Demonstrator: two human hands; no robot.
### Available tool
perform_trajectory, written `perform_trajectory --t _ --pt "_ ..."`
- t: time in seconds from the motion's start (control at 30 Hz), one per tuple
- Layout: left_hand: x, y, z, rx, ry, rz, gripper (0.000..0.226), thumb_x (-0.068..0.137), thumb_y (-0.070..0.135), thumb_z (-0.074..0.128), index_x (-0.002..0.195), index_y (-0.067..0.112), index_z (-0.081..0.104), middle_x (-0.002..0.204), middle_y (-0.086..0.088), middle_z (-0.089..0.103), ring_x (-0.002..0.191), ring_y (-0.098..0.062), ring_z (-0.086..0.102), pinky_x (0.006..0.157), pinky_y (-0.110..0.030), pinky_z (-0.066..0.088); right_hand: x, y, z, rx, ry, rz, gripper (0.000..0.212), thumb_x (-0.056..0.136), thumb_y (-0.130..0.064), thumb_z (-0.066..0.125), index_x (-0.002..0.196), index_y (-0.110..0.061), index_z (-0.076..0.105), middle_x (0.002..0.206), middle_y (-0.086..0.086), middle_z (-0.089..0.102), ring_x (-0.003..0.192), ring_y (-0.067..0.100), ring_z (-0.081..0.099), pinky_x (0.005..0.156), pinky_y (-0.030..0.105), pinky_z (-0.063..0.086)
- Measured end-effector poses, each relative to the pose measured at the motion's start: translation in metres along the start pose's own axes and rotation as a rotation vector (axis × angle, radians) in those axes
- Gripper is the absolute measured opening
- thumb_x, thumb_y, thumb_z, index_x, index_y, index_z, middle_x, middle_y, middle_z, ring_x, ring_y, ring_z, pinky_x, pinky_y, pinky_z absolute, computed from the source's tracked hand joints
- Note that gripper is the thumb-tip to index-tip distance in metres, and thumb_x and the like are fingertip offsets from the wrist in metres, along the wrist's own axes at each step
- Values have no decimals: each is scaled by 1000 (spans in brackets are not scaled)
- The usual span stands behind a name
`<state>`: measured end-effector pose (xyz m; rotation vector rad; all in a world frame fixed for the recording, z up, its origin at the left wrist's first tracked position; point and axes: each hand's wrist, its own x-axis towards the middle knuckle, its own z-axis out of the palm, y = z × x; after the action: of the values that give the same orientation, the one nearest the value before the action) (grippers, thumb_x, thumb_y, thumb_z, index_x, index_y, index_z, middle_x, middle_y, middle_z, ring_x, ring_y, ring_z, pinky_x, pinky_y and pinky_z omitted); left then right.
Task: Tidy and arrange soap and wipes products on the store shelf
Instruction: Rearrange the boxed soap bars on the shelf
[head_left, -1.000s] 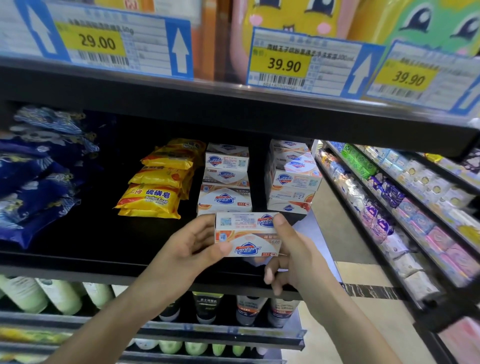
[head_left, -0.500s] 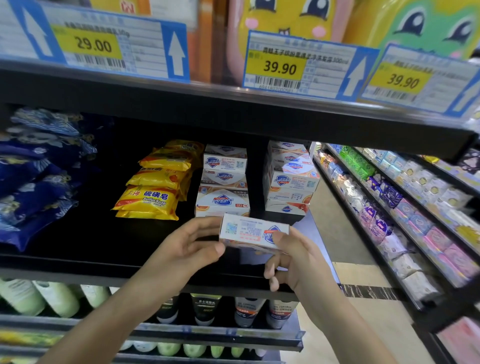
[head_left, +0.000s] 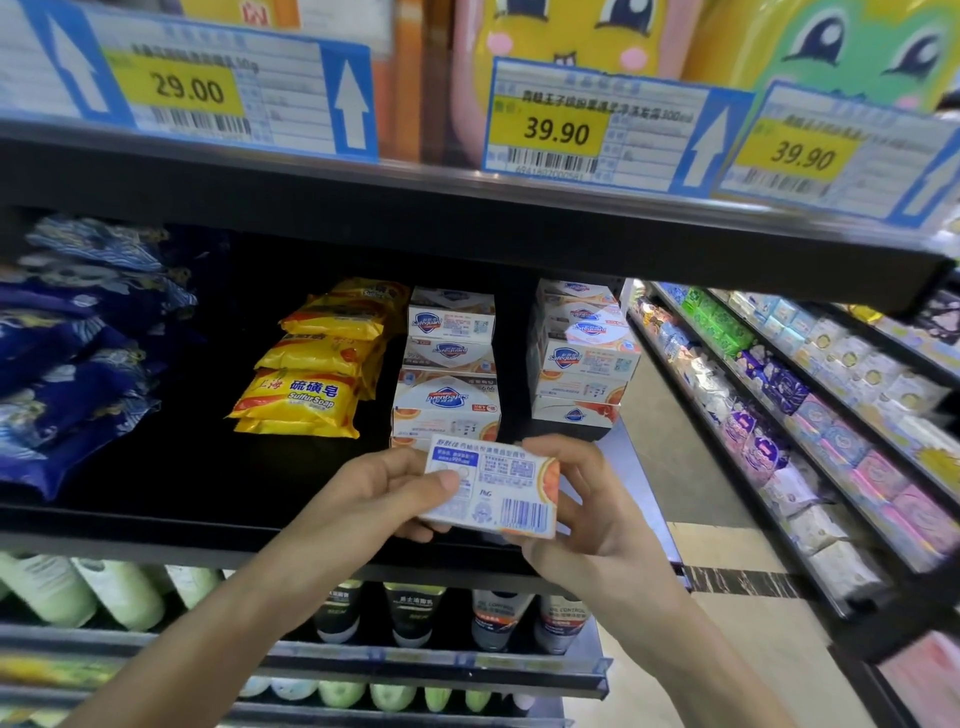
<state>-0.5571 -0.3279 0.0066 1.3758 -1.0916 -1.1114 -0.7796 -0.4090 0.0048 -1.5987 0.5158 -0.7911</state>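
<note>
Soap box (head_left: 493, 486) now barcode-side up

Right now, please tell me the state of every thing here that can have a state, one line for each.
soap box: held in both hands, barcode side facing the camera
left hand: grips the box's left end
right hand: grips the box's right end
middle soap stack: stacked; the lower front box shows its logo upside down
right soap stack: stacked unevenly
yellow soap packs: piled, slanting

Retail shop aisle, price tags (head_left: 592, 124) on shelf edge (head_left: 467, 208), stacked soap boxes (head_left: 447, 364)
</note>
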Motion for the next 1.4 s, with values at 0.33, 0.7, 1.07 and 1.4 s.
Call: perform_trajectory --t 0.33,0.7,1.07,1.4 --pt "-6 3 1 -17 -20 32 42 88 43 66 124 22 71 119 4 78 112 -16 72 88 -25 58 1 -1 4 31 11 3 77 78 7 66 137 -40 52 129 -5 64 117 24 66 93 43 57" --pt "-7 -9 -3 -82 18 236 44 80 42 82 122 43 68 130 4 72 122 -13 68 97 -17 53 19 -13 8 156 160 286 43 68 -70 69 89 -33 75 83 -1 64 68 24 66 54 32 52" --pt "-9 -16 -2 28 -5 292 44 88 23 81 127 37 66 138 5 68 133 -11 59 104 -20 49 19 -17 3 63 34 371 32 86 -50 76 106 -25 79 95 7 75 63 19 61 57 27 54" --pt "-1 -9 3 -134 158 97 27 107 13 52 128 22 67 120 3 77 108 -14 74 84 -19 59 8 -6 -1 159 171 231 69 68 -37 87 132 -25 64 114 0 78 103 20 75 80 25 60"
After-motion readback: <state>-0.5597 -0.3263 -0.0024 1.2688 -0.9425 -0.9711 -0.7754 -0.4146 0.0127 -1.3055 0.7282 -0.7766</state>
